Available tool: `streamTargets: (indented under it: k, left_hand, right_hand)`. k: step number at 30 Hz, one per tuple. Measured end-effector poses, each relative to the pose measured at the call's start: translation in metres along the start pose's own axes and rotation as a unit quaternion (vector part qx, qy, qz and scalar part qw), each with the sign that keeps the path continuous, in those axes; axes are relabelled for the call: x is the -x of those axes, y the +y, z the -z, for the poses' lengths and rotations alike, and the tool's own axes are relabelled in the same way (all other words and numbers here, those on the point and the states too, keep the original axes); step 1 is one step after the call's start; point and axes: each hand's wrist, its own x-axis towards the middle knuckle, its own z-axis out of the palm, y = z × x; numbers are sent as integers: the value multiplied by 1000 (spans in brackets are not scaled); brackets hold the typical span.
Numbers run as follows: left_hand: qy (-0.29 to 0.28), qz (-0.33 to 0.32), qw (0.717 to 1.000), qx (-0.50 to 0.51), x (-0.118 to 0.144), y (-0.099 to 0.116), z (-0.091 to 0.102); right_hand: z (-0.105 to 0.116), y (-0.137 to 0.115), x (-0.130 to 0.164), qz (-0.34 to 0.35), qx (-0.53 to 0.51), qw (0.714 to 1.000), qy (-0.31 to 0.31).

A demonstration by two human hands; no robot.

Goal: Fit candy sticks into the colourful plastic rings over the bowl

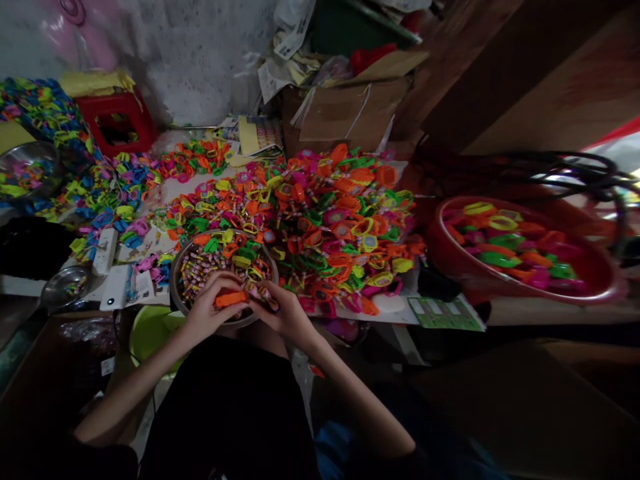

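Just behind the metal bowl (223,267), an orange plastic piece (231,299) is gripped by the left hand (213,303), steadied for the right hand (283,310), which is closed on a small candy-like item (264,293).

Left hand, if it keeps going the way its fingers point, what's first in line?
The left hand points right, gripping an orange piece. Straight on, it would most likely meet the right hand first, which already sits close against that piece over the metal bowl. Depth is unclear.
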Motion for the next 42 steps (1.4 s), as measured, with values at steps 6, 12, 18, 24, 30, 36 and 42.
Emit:
streamTargets:
  k: [6, 12, 18, 24, 30, 36, 42]
  left_hand:
    - [-29, -26, 994, -101, 7, 1, 0]
    - [-24, -124, 958, -259, 5, 5, 7]
    - [-56, -167, 915, -364, 0, 11, 15]
    - [-66, -189, 893, -403, -1, 13, 15]
    - [-93, -210, 876, -425, 4, 6, 13]
    - [-147, -197, 864, -440, 10, -2, 11]
    - [-210, -161, 882, -389, 4, 0, 11]
  right_hand:
    - [7, -5, 2, 22, 61, 998, -26]
    - [18, -17, 6, 32, 122, 988, -84]
    - [17, -20, 8, 20, 167, 979, -114]
    - [16, -21, 9, 24, 190, 974, -122]
    - [21, -31, 6, 0, 269, 946, -181]
    - [24, -36, -2, -36, 319, 905, -279]
    - [25, -29, -4, -10, 323, 884, -339]
